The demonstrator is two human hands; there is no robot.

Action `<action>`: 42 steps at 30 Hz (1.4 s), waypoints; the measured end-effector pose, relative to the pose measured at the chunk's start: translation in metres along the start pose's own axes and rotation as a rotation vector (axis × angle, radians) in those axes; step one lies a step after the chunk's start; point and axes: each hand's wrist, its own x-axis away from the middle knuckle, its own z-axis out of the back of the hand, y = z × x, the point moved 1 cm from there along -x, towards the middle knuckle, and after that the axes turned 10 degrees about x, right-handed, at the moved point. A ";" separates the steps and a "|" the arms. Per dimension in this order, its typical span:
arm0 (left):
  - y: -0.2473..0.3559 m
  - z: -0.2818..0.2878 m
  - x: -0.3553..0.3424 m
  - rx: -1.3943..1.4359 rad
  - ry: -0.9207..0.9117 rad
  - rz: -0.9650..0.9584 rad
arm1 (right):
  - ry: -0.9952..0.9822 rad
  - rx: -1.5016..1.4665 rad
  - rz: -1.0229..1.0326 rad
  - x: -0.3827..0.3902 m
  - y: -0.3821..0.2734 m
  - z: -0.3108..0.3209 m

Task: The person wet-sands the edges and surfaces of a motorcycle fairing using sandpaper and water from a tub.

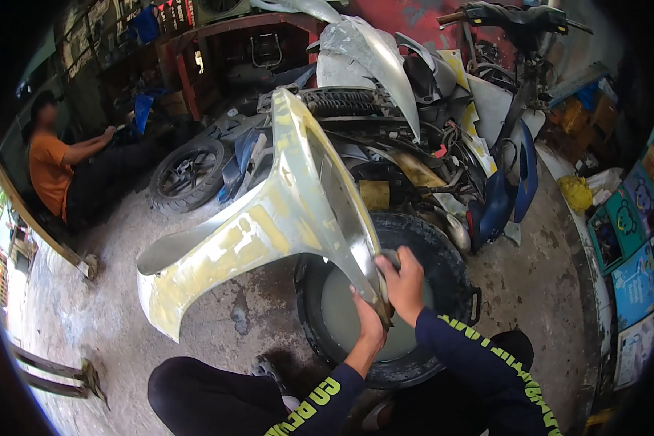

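A broad, forked vehicle body panel, patched in yellow, pale grey and white (258, 225), is held tilted above a round black tub (407, 377) of cloudy, greyish water (338, 304) on a worn concrete floor (218, 320). The panel's narrow lower end is gripped by the left hand (368, 330), its thumb laid along the near side, probably so that the long piece can be steadied from below. The right hand (405, 285) is curled against the right-hand edge just above; whether the edge is gripped or only pressed, and whether anything is held beneath the fingers, cannot be told. The tub is set close in front of the dark-clothed knees, within easy reach, and the low end is kept over it, perhaps so that drips are caught. The broad wing is left jutting out to the left, where room is offered by the floor. Beyond, a black-tyred wheel (189, 174) is laid near a jumble of motorcycle parts (414, 171), seemingly stacked aside for working space, while at far left a person in an orange shirt (49, 171) is seen seated low
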 end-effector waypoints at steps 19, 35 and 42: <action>0.006 0.006 0.005 -0.053 -0.013 0.020 | 0.010 0.012 -0.017 -0.012 -0.016 -0.003; 0.003 0.015 -0.002 -0.104 0.034 0.067 | -0.054 -0.139 -0.138 -0.036 -0.015 -0.007; 0.009 0.006 0.004 -0.090 0.071 -0.014 | -0.042 -0.074 -0.056 -0.019 -0.005 -0.008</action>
